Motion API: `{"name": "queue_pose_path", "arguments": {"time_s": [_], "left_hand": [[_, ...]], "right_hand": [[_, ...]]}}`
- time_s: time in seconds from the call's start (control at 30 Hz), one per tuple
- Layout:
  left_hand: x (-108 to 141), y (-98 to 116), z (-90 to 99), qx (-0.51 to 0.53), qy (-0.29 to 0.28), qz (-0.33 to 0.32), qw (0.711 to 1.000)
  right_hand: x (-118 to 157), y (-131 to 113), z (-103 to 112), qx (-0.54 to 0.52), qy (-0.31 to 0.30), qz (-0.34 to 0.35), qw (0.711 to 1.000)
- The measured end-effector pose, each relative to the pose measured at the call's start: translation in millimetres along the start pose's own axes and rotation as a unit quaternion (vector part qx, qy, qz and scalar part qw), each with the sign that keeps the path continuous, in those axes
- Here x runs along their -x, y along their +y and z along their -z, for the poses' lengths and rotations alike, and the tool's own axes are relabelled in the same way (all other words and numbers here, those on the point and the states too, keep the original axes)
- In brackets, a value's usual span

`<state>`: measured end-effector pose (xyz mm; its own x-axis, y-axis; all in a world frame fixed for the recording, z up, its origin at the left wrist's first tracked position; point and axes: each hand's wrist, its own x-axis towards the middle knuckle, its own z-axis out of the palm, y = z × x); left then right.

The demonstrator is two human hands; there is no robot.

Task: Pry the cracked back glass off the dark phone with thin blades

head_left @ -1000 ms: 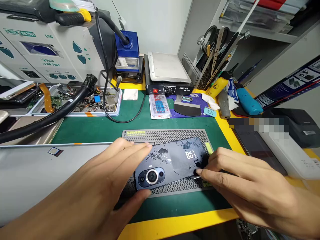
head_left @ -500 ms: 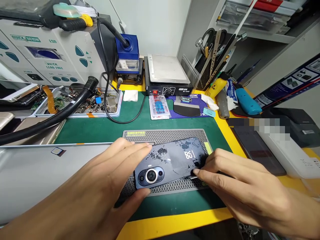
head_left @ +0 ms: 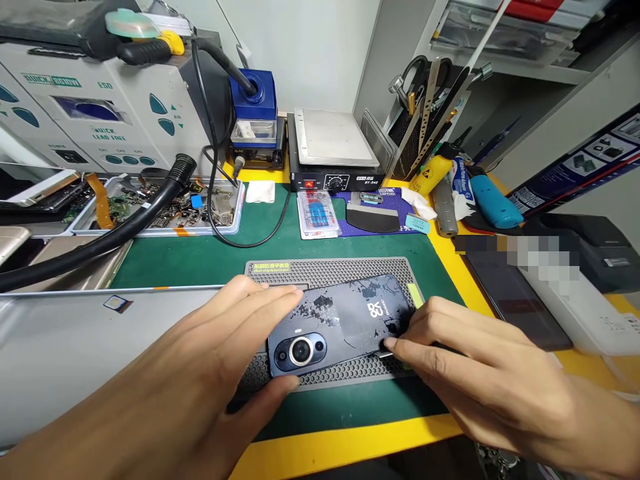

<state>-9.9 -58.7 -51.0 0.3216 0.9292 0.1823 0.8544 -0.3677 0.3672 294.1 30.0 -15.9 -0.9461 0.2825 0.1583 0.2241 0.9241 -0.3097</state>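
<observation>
A dark phone [head_left: 345, 320] lies back up and slightly slanted on a grey honeycomb pad [head_left: 330, 267], its camera end toward the left. Dark, ragged patches mark its back, and pale lettering runs across near the right end. The left hand [head_left: 210, 353] grips the camera end, thumb against the near edge and fingers over the far edge. The right hand [head_left: 480, 360] has thumb and fingers bunched at the near right corner, touching the phone. A thin bright strip [head_left: 383, 355] shows just below the edge there; whether these fingers pinch the phone or the strip, I cannot tell.

Beneath the pad is a green mat [head_left: 210, 260], on a surface [head_left: 320, 440] with a yellow border. To the left, partly behind the left forearm, is a wide grey tray [head_left: 100, 360] bearing a small card-like piece [head_left: 118, 304]. Beyond the pad lie a clear case [head_left: 319, 215] with blue contents and a dark-bladed scraper [head_left: 373, 219], with a flat-topped heating unit [head_left: 340, 140] behind them. A black hose [head_left: 150, 217] crosses a tray of circuit parts [head_left: 220, 217] at the left rear. At the right rear a yellow bottle [head_left: 437, 168] leans near a turquoise tool [head_left: 495, 203].
</observation>
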Motion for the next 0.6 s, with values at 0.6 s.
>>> {"name": "queue_pose_path", "arguments": {"time_s": [0.6], "left_hand": [[-1.5,-0.9,4.6,-0.004,-0.016,-0.016,1.000]], "right_hand": [[-14.8,-11.9,16.4,0.093,-0.018,0.006,0.996]]}}
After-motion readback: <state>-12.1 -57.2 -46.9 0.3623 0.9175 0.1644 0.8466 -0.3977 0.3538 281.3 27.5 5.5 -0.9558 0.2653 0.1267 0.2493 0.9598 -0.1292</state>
